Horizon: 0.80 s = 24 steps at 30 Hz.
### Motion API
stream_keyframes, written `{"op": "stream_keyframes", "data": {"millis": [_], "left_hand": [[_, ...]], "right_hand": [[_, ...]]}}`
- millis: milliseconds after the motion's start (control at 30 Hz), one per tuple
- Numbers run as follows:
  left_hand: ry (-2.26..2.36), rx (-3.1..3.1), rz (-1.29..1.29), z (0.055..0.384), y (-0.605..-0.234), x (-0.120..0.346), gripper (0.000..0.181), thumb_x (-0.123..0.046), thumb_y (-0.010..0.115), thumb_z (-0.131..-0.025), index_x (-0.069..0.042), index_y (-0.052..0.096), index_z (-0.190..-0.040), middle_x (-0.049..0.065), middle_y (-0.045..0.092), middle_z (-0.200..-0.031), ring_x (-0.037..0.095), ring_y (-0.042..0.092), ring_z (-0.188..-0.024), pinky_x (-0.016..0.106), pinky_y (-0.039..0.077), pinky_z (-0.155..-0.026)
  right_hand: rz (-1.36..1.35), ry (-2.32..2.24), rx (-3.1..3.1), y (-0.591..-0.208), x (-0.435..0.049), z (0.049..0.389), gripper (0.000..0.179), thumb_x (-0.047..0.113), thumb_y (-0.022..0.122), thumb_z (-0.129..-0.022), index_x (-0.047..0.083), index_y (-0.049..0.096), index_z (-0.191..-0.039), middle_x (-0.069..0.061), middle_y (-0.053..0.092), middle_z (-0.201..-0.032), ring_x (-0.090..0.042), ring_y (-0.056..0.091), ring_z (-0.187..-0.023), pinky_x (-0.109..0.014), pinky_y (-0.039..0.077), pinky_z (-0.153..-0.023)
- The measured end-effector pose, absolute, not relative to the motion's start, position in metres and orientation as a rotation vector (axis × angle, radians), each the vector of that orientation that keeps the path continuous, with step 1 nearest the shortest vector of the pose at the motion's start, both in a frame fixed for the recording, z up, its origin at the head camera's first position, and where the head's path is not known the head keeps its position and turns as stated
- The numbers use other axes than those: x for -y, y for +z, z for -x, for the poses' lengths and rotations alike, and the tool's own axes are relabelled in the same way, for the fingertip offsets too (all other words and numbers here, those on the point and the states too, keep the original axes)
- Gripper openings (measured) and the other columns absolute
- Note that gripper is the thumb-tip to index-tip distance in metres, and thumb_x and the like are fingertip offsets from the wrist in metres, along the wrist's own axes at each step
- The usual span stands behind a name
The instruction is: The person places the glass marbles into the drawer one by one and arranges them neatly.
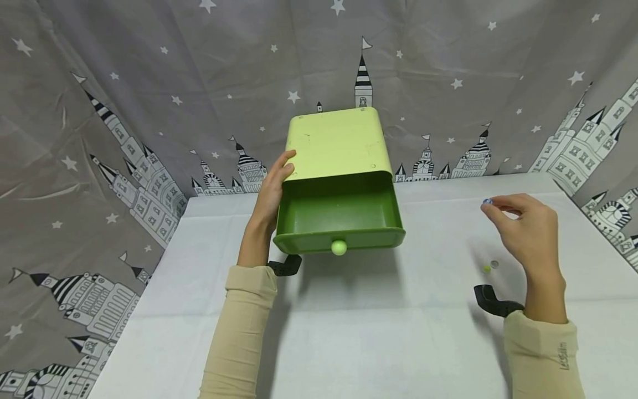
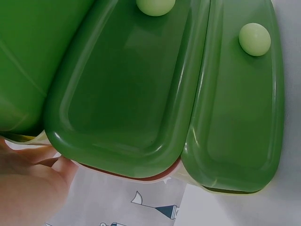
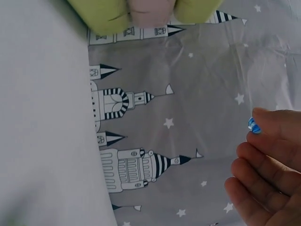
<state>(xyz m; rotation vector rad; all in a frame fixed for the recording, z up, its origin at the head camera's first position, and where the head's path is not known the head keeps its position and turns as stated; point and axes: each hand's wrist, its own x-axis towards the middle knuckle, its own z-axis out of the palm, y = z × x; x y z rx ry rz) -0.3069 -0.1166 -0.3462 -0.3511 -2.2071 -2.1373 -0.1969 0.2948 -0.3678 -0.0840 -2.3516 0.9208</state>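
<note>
A small drawer cabinet [image 1: 339, 141] with a pale yellow-green top stands in the middle, its green top drawer [image 1: 339, 208] pulled out and bare inside. Against the cabinet's left side rests my left hand [image 1: 271, 194], fingers extended with tips near the top edge. Two lower drawers [image 2: 127, 89] with round pale knobs sit closed in the left wrist view. To the right of the cabinet, over the table, my right hand [image 1: 530, 233] pinches a tiny blue-and-white glassy marble [image 3: 254, 125] between thumb and index finger. Its other fingers are loosely bent.
On the white table [image 1: 349, 343] below the right hand lie a small green piece [image 1: 486, 269] and a small greyish round piece [image 1: 494, 264]. A grey curtain [image 1: 224, 72] printed with castles and stars hangs behind the table and along its sides.
</note>
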Motion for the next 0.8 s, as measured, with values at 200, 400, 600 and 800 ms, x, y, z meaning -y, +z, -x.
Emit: {"op": "stream_keyframes", "data": {"millis": [200, 400, 600, 800], "left_hand": [[-2.141, 2.208, 0.349, 0.307, -0.346, 0.116, 0.049, -0.035, 0.044, -0.105, -0.021, 0.04, -0.151, -0.007, 0.026, -0.158, 0.015, 0.031, -0.137, 0.042, 0.031, -0.109], [-2.142, 2.203, 0.345, 0.307, -0.345, 0.117, 0.049, -0.035, 0.043, -0.105, -0.02, 0.04, -0.151, -0.006, 0.026, -0.158, 0.016, 0.03, -0.138, 0.042, 0.03, -0.11], [-2.138, 2.201, 0.344, 0.308, -0.345, 0.116, 0.049, -0.034, 0.044, -0.105, -0.019, 0.041, -0.151, -0.006, 0.026, -0.158, 0.015, 0.029, -0.138, 0.041, 0.028, -0.111], [-2.134, 2.199, 0.344, 0.307, -0.345, 0.116, 0.048, -0.034, 0.043, -0.105, -0.019, 0.041, -0.151, -0.005, 0.027, -0.158, 0.015, 0.03, -0.137, 0.041, 0.03, -0.11]], "right_hand": [[-0.003, 1.008, 2.293, -0.362, -0.277, 0.197, 0.019, 0.009, 0.073, -0.088, -0.006, 0.075, -0.099, -0.018, 0.07, -0.096, 0.013, 0.048, -0.084, -0.013, 0.036, -0.075], [-0.187, 1.105, 2.259, -0.358, -0.243, 0.198, 0.016, 0.008, 0.075, -0.087, -0.004, 0.075, -0.098, -0.017, 0.07, -0.095, -0.01, 0.059, -0.089, -0.014, 0.04, -0.08], [-0.314, 1.327, 2.193, -0.352, -0.211, 0.193, 0.013, 0.003, 0.075, -0.086, -0.002, 0.075, -0.098, -0.011, 0.07, -0.095, -0.002, 0.059, -0.09, -0.017, 0.045, -0.086], [-0.387, 1.556, 2.057, -0.346, -0.189, 0.185, 0.013, -0.007, 0.072, -0.085, -0.007, 0.074, -0.098, -0.008, 0.068, -0.094, -0.009, 0.064, -0.09, -0.021, 0.05, -0.087]]}}
